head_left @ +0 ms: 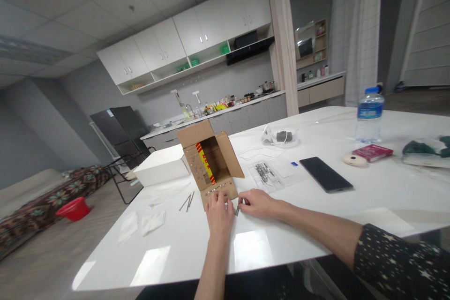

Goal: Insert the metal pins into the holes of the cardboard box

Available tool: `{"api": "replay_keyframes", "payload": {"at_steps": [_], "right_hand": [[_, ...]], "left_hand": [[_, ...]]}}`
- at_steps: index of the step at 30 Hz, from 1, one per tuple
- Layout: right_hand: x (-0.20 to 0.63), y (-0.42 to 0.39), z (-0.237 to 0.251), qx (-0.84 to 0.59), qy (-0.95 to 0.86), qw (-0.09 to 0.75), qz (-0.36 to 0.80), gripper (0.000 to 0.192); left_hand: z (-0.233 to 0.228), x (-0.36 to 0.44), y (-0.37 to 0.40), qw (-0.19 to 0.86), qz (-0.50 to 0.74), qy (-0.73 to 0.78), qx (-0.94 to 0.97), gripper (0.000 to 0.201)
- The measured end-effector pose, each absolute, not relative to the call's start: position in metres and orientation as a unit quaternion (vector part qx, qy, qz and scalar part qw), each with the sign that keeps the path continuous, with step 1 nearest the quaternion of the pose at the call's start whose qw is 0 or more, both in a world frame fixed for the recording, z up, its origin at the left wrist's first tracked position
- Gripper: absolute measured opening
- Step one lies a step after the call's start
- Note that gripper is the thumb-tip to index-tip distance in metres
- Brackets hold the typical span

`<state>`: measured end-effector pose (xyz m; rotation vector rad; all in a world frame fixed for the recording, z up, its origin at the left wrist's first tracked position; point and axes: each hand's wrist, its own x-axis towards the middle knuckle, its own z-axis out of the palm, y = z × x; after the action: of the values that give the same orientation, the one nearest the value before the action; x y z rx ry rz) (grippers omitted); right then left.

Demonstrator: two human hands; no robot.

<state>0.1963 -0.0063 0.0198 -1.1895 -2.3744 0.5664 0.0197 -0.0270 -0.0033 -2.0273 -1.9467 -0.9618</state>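
— Where are the hands?

— Both rest low on the white bench (183, 243), just in front of the open cardboard box (210, 163). The left hand (218, 211) lies palm down, its fingers (215, 198) close together and reaching the box's front flap, where a row of small metal pieces (217, 190) sits along the edge.

— And the right?

— The right hand (256, 203) lies just beside the left, its fingers (243, 201) curled in and pinched together on a small dark metal piece (236, 210) that touches the bench between the two hands. What exactly the piece is, I cannot tell; it is too small.

— Is the left hand gripping anything?

— I cannot tell whether it holds one of the pieces or only touches the flap.

— What lies around?

— Two thin nails (187, 202) lie left of the box, near folded tissues (152, 221). A clear bag (267, 174) of dark pieces lies right of the box, then a black phone (325, 174). A water bottle (369, 115) stands farther back, well apart from the hands.
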Motion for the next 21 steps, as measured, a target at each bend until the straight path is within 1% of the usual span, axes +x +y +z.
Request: {"api": "replay_keyframes", "payload": {"at_steps": [6,9,15,21], "right_hand": [[0.1966,-0.0082,0.0222,-0.427,-0.856,0.21,0.203,0.026],[0.1962,-0.0078,0.0215,-0.428,-0.856,0.209,0.2,0.026],[0.1961,-0.0077,0.0212,-0.425,-0.855,0.216,0.204,0.026],[0.1964,-0.0071,0.0199,-0.422,-0.856,0.22,0.203,0.025]], "left_hand": [[-0.0071,0.0193,-0.0243,0.102,-0.355,-0.663,-0.651,0.035],[-0.009,0.0192,-0.0217,0.107,-0.351,-0.677,-0.639,0.04],[-0.0125,0.0182,-0.0188,0.104,-0.32,-0.697,-0.634,0.045],[-0.0084,0.0204,-0.0224,0.116,-0.32,-0.7,-0.628,0.041]]}}
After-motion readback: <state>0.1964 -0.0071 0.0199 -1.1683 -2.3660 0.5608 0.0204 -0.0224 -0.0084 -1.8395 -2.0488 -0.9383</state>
